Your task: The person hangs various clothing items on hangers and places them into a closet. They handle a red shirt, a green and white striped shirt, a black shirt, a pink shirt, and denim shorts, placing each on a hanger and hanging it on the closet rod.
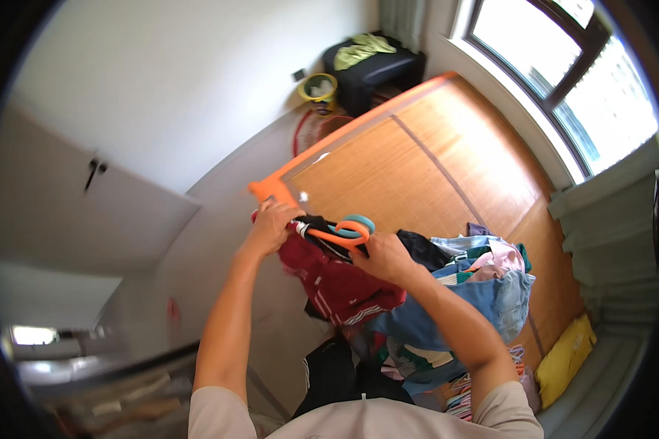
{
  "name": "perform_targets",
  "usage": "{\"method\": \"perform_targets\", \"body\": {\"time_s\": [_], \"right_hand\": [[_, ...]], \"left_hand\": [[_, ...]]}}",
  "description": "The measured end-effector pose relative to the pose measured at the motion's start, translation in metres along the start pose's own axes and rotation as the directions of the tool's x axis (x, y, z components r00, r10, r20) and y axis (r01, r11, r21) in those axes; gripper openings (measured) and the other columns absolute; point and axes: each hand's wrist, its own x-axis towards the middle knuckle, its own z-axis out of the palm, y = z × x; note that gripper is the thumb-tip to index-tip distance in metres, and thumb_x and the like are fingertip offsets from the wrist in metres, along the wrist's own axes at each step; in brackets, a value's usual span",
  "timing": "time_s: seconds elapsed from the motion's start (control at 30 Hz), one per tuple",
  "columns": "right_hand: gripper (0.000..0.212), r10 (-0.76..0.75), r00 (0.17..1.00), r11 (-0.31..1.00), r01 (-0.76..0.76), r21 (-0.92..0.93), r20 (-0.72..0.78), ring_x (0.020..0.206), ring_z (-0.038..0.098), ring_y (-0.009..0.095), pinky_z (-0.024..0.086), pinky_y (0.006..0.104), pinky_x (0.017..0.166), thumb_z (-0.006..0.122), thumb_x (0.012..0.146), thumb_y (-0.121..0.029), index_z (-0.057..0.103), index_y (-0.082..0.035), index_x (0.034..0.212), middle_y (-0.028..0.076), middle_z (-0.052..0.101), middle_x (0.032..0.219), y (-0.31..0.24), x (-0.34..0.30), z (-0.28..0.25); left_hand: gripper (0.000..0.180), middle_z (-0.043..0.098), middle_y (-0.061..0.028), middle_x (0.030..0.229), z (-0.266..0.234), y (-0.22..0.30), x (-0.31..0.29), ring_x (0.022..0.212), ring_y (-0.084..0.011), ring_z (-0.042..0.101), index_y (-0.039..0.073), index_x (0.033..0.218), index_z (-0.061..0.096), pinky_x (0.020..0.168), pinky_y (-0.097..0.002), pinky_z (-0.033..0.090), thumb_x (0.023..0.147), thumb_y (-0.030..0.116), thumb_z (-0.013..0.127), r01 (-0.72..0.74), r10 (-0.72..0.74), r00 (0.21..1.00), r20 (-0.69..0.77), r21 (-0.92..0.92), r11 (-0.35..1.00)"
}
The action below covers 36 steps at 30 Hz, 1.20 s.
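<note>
Beige shirt [359,421] fills the lower rim, with both bare forearms reaching up from it toward the bed [388,168]. At the bed's near-left corner, where its orange edge [271,186] ends, the left hand [271,225] has its grip closed on a dark red garment [337,282]. The garment hangs between the hands, white-striped end lowest. The right hand's [388,257] grip is curled shut around an orange curved piece [337,238], a teal one [360,219] just beside it; some fingers are hidden. Ahead, bare mat runs to the window wall, giving wide open room. Rightward, jeans [509,300] and a pink garment [499,260] crowd the right forearm. To the left, pale floor [190,278] lies open along the wall.
</note>
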Motion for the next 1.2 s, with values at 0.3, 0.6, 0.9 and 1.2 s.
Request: {"method": "perform_targets", "body": {"time_s": [0.3,0.6,0.9,1.2], "right_hand": [[0.038,-0.240,0.967,0.964,0.228,0.134,0.083,0.072,0.066,0.047,0.053,0.0524,0.068,0.070,0.084,-0.034,0.066,0.004,0.083,0.027,0.064,0.071,-0.158,-0.029,0.028],[0.032,-0.407,0.879,0.885,0.313,0.345,0.249,0.079,0.067,0.049,0.053,0.0521,0.068,0.071,0.086,-0.025,0.060,0.005,0.088,0.030,0.065,0.076,-0.287,-0.118,0.190],[0.022,-0.361,0.562,0.827,-0.175,0.534,0.744,0.047,0.054,0.019,0.043,0.0372,0.043,0.071,0.089,-0.017,0.061,0.002,0.087,0.009,0.060,0.066,-0.322,-0.207,0.332],[0.025,-0.578,0.245,0.803,0.002,0.596,0.778,0.060,0.056,0.015,0.043,0.0342,0.051,0.070,0.090,-0.019,0.061,0.005,0.091,0.007,0.060,0.074,-0.387,-0.263,0.379]], "left_hand": [[0.057,0.062,-0.0166,0.123,-0.008,0.184,-0.240,0.112,-0.0334,0.061,0.004,0.134,0.057,0.096,-0.0447,0.049,0.088,0.028,0.079,0.490,-0.657,0.516,-0.550,-0.439,0.753],[0.075,0.063,-0.0225,0.121,0.089,0.289,-0.403,0.107,-0.0411,0.065,-0.001,0.134,0.055,0.091,-0.0467,0.055,0.077,0.036,0.087,0.668,-0.782,0.202,-0.590,-0.501,0.550],[0.047,0.063,-0.0169,0.120,0.176,0.327,-0.557,0.102,-0.0384,0.068,0.002,0.116,0.065,0.086,-0.0440,0.058,0.076,0.015,0.084,0.735,-0.681,-0.051,-0.731,-0.489,0.470],[0.051,0.064,-0.0202,0.126,0.197,0.376,-0.552,0.111,-0.0411,0.066,0.001,0.125,0.061,0.092,-0.0438,0.056,0.078,0.009,0.079,0.783,-0.426,-0.497,-0.756,-0.602,0.156]]}}
